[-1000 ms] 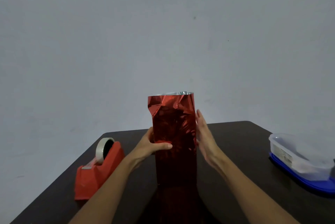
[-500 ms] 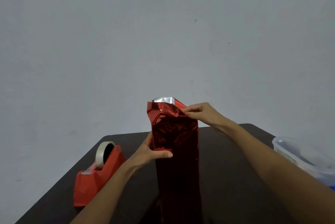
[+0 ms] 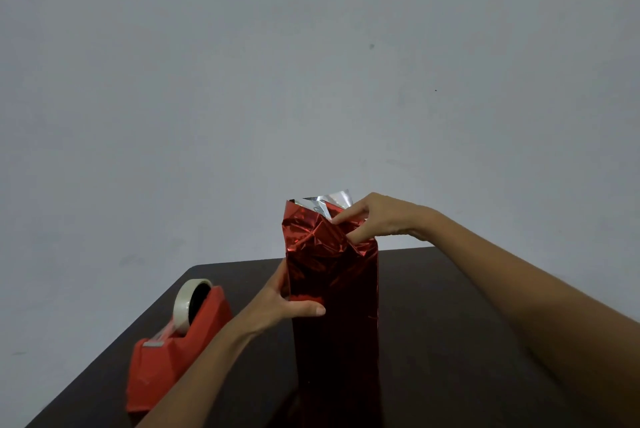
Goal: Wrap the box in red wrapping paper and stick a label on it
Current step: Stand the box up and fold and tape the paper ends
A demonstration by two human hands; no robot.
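On the dark table (image 3: 450, 323), below a plain grey wall (image 3: 311, 64), the tall box (image 3: 336, 341) stands upright near the middle. Its sides are already covered by the red wrapping paper (image 3: 322, 240). At the left, well apart from the box, a red tape dispenser (image 3: 173, 358) lies with its roll toward the far side.

The left hand (image 3: 277, 306) grips the box at middle height. Its thumb lies across the near face, and its other fingers go behind the left edge and are hidden. The right hand (image 3: 377, 220) is at the top right corner, where thumb and forefinger are curled and pinch the loose paper. The silver inner side shows above them.

I judge that the step in hand is closing the top end. The next move calls for pressing this flap down flat over the box end and creasing it at the corner, while the left hand keeps the box from tipping. Then tape is needed, so one hand must let go. To the right of the box the table is free, while at the left the dispenser limits the room. No label is in view.
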